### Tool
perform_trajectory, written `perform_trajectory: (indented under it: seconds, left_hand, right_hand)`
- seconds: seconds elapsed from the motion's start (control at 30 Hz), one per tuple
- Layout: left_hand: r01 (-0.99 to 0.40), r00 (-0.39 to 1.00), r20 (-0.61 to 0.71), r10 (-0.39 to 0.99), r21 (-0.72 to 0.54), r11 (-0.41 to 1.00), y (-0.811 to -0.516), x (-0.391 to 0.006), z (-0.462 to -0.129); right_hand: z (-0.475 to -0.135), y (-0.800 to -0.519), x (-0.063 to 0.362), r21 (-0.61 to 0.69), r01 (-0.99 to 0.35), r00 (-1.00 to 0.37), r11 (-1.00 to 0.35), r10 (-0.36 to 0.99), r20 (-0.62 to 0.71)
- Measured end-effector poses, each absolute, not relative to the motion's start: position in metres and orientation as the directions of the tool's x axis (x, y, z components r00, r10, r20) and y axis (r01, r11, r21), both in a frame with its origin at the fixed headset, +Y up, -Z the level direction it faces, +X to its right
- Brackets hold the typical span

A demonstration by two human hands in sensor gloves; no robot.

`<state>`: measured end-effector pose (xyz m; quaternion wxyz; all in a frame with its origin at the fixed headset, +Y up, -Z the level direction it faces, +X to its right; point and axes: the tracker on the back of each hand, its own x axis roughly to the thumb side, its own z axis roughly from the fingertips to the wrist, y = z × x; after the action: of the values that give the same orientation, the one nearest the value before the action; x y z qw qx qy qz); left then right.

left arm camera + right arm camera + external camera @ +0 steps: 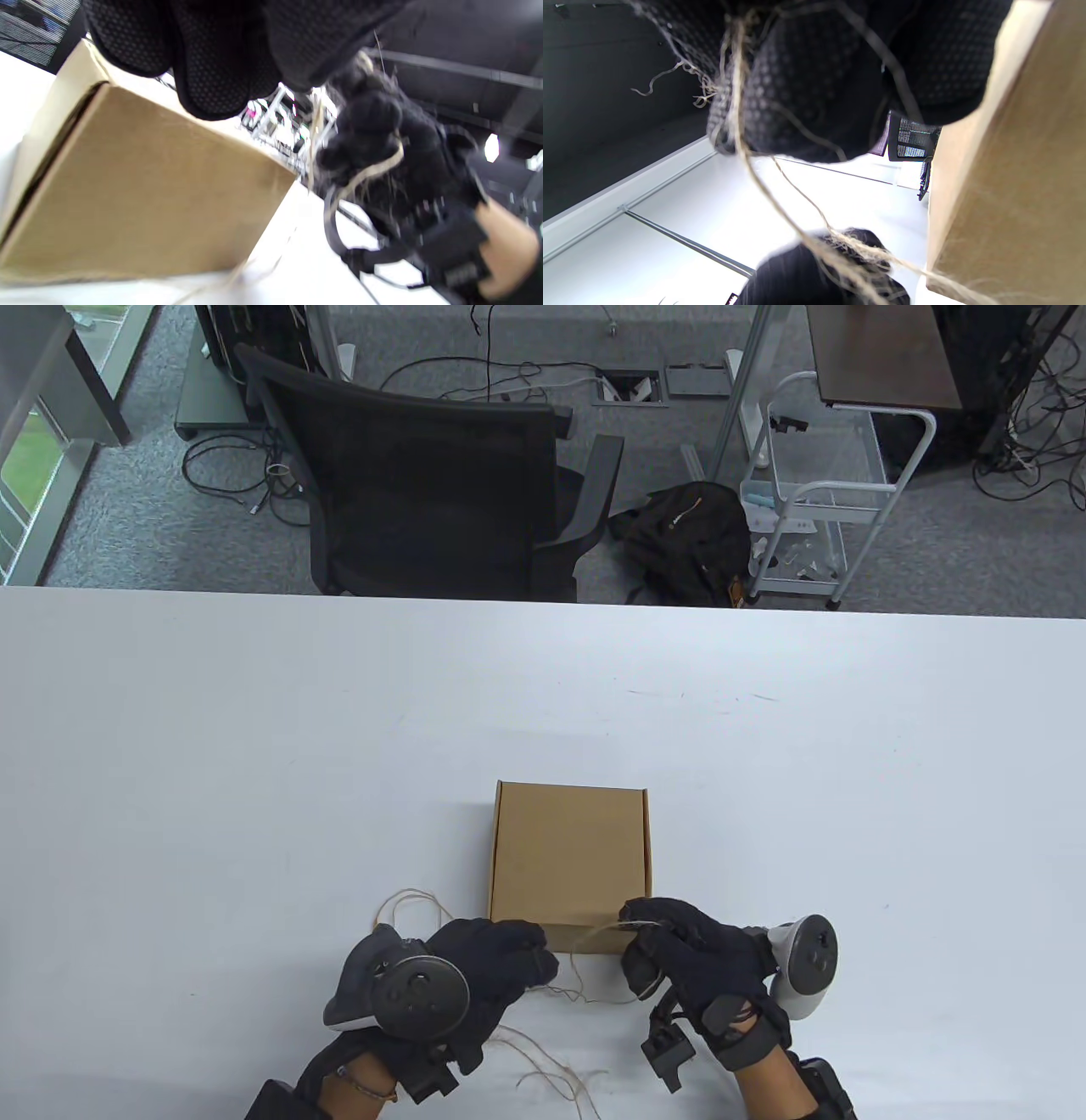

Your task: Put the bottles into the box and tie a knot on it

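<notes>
Table view shows the closed square brown cardboard box (568, 865) sitting flat on the white bench (254, 746), toward the six o'clock edge, lid down and no bottles in sight; presumably they are inside. A thin, frayed, pale jute string (585, 997) trails across the bench at the box's six o'clock side, with a loop at about eight o'clock of the box and loose ends nearer the bench edge.

The left hand (488, 963), in a black sensor glove, has its fingers curled at the box's near-left corner, and the string appears to run from them. The right hand (679, 954) pinches the string at the near-right corner, strands draped over its fingers (797, 84) in the right wrist view.

As a judgement, the string is light, limp and fibrous, so it should hold a knot by friction but may fray or slip from gloved fingertips; grip it near each end. The box looks stiff yet light, likely to slide under tension, so steady it at the near corners.
</notes>
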<state>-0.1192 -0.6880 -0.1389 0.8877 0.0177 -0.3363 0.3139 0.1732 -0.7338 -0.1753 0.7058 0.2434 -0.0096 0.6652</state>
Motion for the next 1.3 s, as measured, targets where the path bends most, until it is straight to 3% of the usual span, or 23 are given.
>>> perform_trajectory:
  seconds: [0.1,0.33,0.43,0.7,0.9,1.0,1.07,1.1,1.13,1.17,1.3]
  left_hand:
    - [-0.674,0.529,0.571,0.628,-0.167,0.719,-0.691,-0.124,-0.143]
    - [-0.715,0.36,0.513,0.779,-0.385,0.584,-0.704,-0.102,-0.145]
    - [-0.762,0.345,0.501,0.794,-0.344,0.548,-0.703,-0.101,-0.145]
    - [-0.877,0.08,0.344,0.936,-0.421,0.23,-0.706,-0.147,-0.166]
    - [-0.905,-0.016,0.253,0.967,-0.415,0.093,-0.711,-0.164,-0.174]
    - [-0.919,0.022,0.237,0.971,-0.378,0.113,-0.71,-0.172,-0.179]
    - [-0.928,0.127,0.249,0.96,-0.312,0.204,-0.711,-0.176,-0.182]
    - [-0.92,0.224,0.251,0.942,-0.263,0.289,-0.711,-0.177,-0.183]
    - [-0.91,0.28,0.262,0.923,-0.235,0.343,-0.712,-0.177,-0.184]
    - [-0.896,0.349,0.263,0.899,-0.189,0.403,-0.713,-0.177,-0.186]
    - [-0.895,0.406,0.205,0.89,-0.107,0.433,-0.723,-0.171,-0.191]
  right_hand:
    - [-0.174,-0.732,0.167,0.359,-0.933,0.111,-0.021,0.933,0.343]
    - [-0.166,-0.728,0.146,0.445,-0.894,0.134,-0.046,0.922,0.364]
    - [-0.167,-0.727,0.146,0.468,-0.882,0.135,-0.057,0.921,0.365]
    - [-0.182,-0.738,0.17,0.594,-0.751,0.399,0.289,0.915,0.06]
    - [-0.189,-0.738,0.187,0.578,-0.77,0.354,0.27,0.935,0.035]
    - [-0.192,-0.736,0.2,0.496,-0.841,0.3,0.218,0.95,0.091]
    - [-0.194,-0.734,0.205,0.41,-0.904,0.205,0.121,0.964,0.169]
    - [-0.194,-0.732,0.21,0.295,-0.955,0.053,-0.025,0.966,0.255]
    - [-0.194,-0.731,0.212,0.244,-0.967,0.001,-0.07,0.96,0.279]
    - [-0.193,-0.73,0.214,0.093,-0.981,-0.13,-0.171,0.931,0.34]
    - [-0.19,-0.731,0.213,-0.145,-0.93,-0.367,-0.337,0.861,0.353]
